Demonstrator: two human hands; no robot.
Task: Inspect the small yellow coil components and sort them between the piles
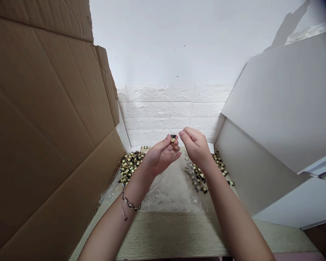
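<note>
Between the thumb and fingers of my left hand (163, 154) is a small transformer (173, 138), black with a yellow-taped body, metal pins along its top and copper-coloured wires below. My right hand (195, 145) is just to the right of it, thumb and index finger pinched together. A thin wire runs near the pins; whether the right fingers grip its end is too small to tell. Similar transformers lie in a pile (132, 163) left of my left hand. Another pile (201, 175) lies under and beside my right wrist.
A tall brown cardboard sheet (43, 127) stands on the left. White panels (282, 101) rise on the right. Clear plastic sheeting (168, 192) covers part of the wooden table (171, 233). Behind is a white brick-patterned wall (160, 108).
</note>
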